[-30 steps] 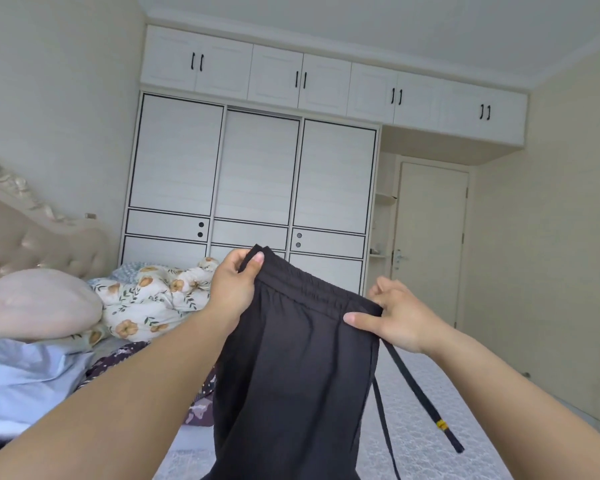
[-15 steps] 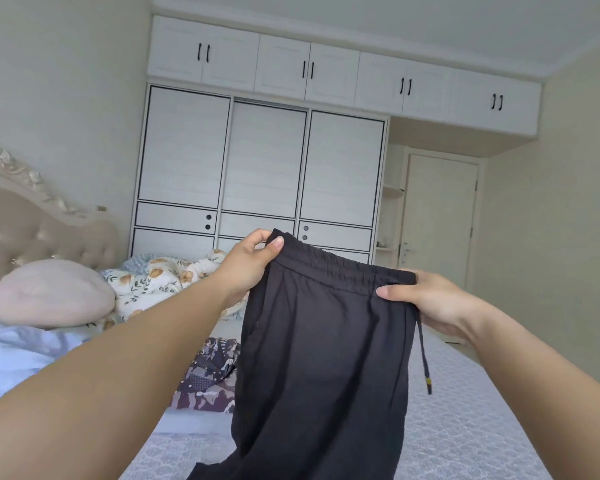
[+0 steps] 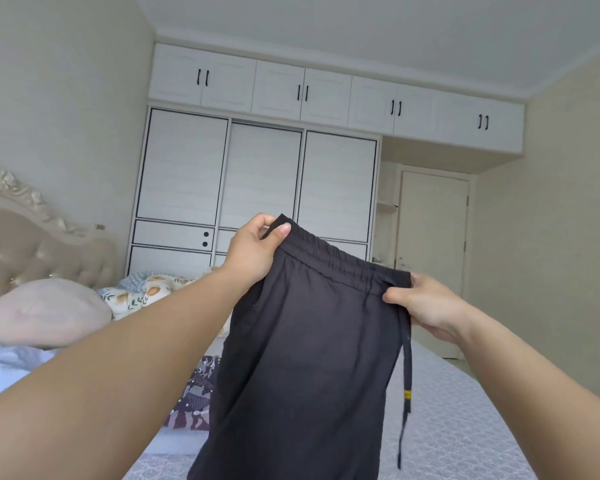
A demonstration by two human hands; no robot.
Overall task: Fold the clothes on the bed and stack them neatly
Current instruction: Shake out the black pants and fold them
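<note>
I now hold the black drawstring trousers higher and spread wider above the bed than a second ago, left hand and right hand each pinching a waistband corner, ready to fold; the legs run out of frame, and the patterned garment behind is half hidden
</note>
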